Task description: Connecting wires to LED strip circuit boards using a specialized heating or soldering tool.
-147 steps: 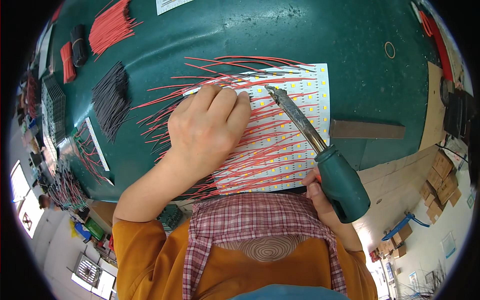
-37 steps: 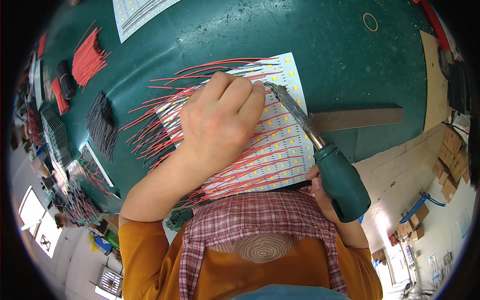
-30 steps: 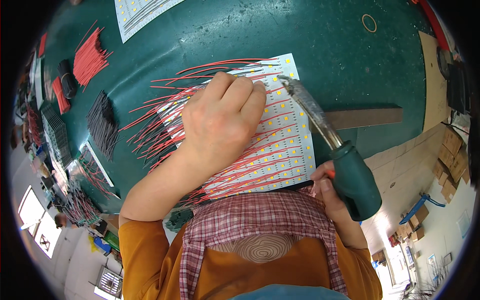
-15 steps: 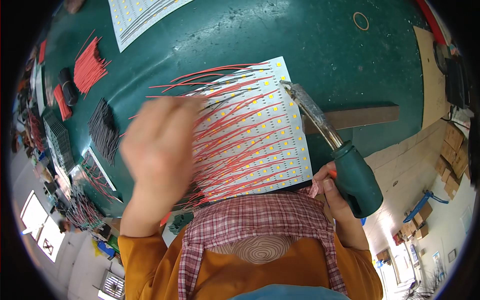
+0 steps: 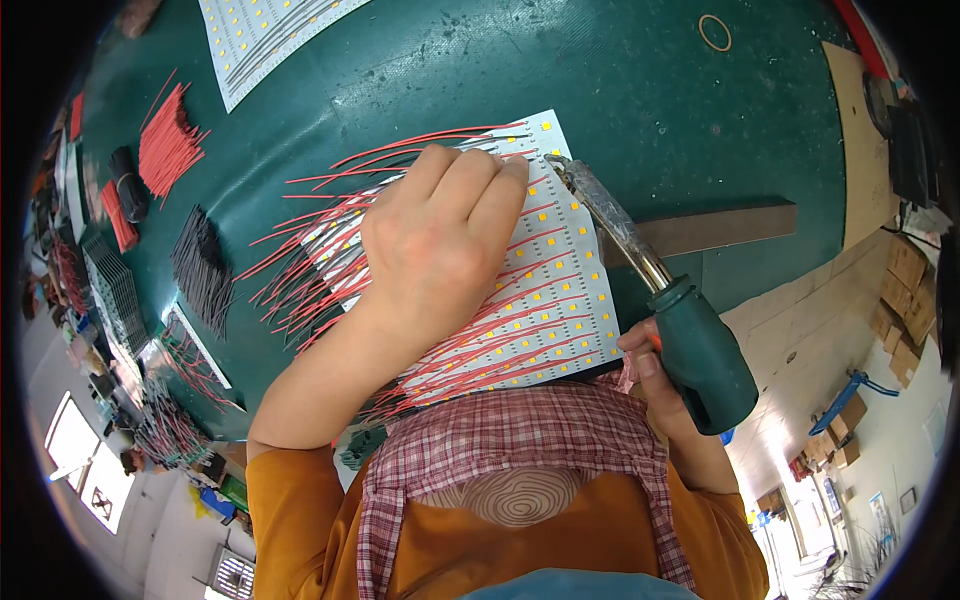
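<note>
Head view: left hand (image 5: 440, 250) presses flat, steadying red wires (image 5: 320, 270) on LED panel (image 5: 560, 300); right hand (image 5: 650, 370) grips soldering iron (image 5: 650, 290), tip at the panel's far edge.

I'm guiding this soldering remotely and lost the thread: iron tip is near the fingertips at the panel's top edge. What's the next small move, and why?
Probably bring the soldering iron tip down the last bit onto the pad beside the left hand fingertips. That hand is pressing red wires flat on the white LED panel, and the tip held by the right hand sits just beside the fingertips, seemingly at the wire end being held.
</note>
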Demonstrator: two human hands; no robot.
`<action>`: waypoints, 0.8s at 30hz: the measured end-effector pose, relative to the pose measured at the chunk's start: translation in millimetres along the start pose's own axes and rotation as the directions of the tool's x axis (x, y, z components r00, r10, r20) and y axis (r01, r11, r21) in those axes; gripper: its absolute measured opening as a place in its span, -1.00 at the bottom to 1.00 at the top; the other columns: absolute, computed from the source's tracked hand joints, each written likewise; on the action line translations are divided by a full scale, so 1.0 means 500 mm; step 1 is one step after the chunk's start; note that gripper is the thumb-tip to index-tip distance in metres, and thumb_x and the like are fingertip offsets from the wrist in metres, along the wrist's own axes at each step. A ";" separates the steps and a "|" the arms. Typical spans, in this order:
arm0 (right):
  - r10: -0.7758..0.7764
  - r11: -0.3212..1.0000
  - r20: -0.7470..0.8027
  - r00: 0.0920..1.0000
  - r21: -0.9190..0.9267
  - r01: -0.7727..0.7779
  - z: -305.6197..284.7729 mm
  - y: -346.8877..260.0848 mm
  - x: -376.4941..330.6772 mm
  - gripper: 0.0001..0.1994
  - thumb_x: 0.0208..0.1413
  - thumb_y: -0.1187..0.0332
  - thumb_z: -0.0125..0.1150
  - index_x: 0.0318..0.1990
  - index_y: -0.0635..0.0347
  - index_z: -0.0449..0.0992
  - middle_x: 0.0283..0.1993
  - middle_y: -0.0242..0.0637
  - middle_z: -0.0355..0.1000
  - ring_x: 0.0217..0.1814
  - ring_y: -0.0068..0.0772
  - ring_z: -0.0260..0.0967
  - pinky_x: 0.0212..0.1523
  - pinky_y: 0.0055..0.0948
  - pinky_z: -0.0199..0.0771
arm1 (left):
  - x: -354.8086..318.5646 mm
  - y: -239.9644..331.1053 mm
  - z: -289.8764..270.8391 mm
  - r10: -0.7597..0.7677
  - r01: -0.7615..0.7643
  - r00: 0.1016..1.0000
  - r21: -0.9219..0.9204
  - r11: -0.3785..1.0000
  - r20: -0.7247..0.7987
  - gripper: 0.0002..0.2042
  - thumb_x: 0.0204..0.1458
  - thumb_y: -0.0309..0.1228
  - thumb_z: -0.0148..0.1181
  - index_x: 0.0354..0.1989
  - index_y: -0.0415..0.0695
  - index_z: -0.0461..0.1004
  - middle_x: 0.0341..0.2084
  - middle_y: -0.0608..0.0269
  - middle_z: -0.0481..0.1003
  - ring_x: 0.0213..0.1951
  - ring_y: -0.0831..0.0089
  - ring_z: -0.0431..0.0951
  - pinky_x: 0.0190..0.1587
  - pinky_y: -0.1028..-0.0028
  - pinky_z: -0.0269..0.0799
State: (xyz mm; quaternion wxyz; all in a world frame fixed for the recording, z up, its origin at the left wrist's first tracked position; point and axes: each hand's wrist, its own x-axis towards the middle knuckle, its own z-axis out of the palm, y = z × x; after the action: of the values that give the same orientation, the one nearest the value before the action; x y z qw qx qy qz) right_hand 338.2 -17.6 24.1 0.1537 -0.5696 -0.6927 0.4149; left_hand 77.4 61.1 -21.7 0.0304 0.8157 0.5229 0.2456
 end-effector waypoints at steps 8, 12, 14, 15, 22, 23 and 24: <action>-0.063 0.997 0.028 0.998 0.041 0.062 0.006 0.023 -0.011 -0.75 0.09 0.55 0.22 -0.06 0.14 0.51 -0.20 -0.23 0.53 -0.23 -0.34 0.51 -0.22 -0.38 0.53 | 0.002 0.001 0.008 0.035 -0.035 0.999 0.011 0.999 -0.030 -0.69 -0.26 -0.45 0.27 -0.24 -0.14 0.60 -0.40 0.38 0.50 -0.37 0.45 0.51 -0.52 0.50 0.42; -0.030 0.999 -0.015 0.999 -0.041 0.029 0.006 0.012 -0.006 -0.77 -0.03 0.45 0.35 -0.17 0.04 0.63 -0.26 -0.26 0.53 -0.31 -0.25 0.53 -0.38 -0.38 0.55 | 0.001 -0.002 0.008 0.056 -0.056 0.998 0.015 0.998 -0.036 -0.70 -0.26 -0.44 0.26 -0.24 -0.14 0.60 -0.37 0.38 0.50 -0.36 0.46 0.52 -0.50 0.51 0.43; -0.006 0.995 0.005 1.000 -0.098 0.007 0.008 0.008 -0.007 -0.77 -0.06 0.45 0.36 -0.18 0.03 0.63 -0.27 -0.26 0.52 -0.31 -0.26 0.52 -0.39 -0.38 0.54 | 0.002 -0.003 0.006 0.075 -0.074 0.997 0.016 0.997 -0.030 -0.70 -0.26 -0.44 0.26 -0.25 -0.15 0.59 -0.36 0.38 0.50 -0.35 0.46 0.52 -0.49 0.52 0.43; 0.019 0.988 0.022 1.000 -0.155 -0.015 0.008 0.007 -0.008 -0.76 -0.08 0.44 0.37 -0.19 0.02 0.63 -0.27 -0.27 0.51 -0.31 -0.26 0.52 -0.40 -0.37 0.54 | 0.000 -0.003 0.006 0.072 -0.072 0.997 0.016 0.997 -0.031 -0.70 -0.26 -0.44 0.26 -0.25 -0.15 0.59 -0.36 0.38 0.50 -0.35 0.46 0.52 -0.49 0.52 0.43; -0.061 0.979 0.050 0.997 -0.194 0.070 0.002 0.014 -0.009 -0.72 -0.20 0.44 0.38 -0.23 0.05 0.62 -0.30 -0.28 0.51 -0.36 -0.25 0.46 -0.42 -0.35 0.52 | 0.008 0.009 0.010 0.090 -0.087 0.995 0.074 0.993 -0.034 -0.72 -0.28 -0.44 0.26 -0.28 -0.15 0.59 -0.39 0.39 0.46 -0.36 0.48 0.50 -0.50 0.52 0.42; -0.035 0.990 0.083 0.996 -0.132 0.046 -0.010 -0.001 0.002 -0.74 -0.13 0.47 0.35 -0.20 0.09 0.59 -0.30 -0.26 0.52 -0.36 -0.30 0.45 -0.40 -0.38 0.51 | 0.007 0.008 0.010 0.086 -0.084 0.996 0.076 0.994 -0.028 -0.72 -0.27 -0.44 0.26 -0.28 -0.15 0.59 -0.39 0.39 0.46 -0.36 0.48 0.50 -0.50 0.53 0.42; -0.015 0.997 0.118 0.993 -0.070 0.023 -0.016 -0.011 0.009 -0.76 -0.06 0.50 0.32 -0.17 0.12 0.57 -0.30 -0.24 0.52 -0.37 -0.35 0.43 -0.39 -0.40 0.50 | 0.006 0.007 0.010 0.084 -0.081 0.996 0.079 0.994 -0.030 -0.72 -0.27 -0.44 0.26 -0.28 -0.15 0.59 -0.39 0.39 0.46 -0.36 0.48 0.50 -0.50 0.53 0.42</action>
State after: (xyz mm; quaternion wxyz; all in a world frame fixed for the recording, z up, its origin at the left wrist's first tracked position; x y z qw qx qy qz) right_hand 338.5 -10.2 31.8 0.0964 -0.5428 -0.7202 0.4211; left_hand 83.6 63.2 -23.7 -0.0200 0.8330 0.4982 0.2398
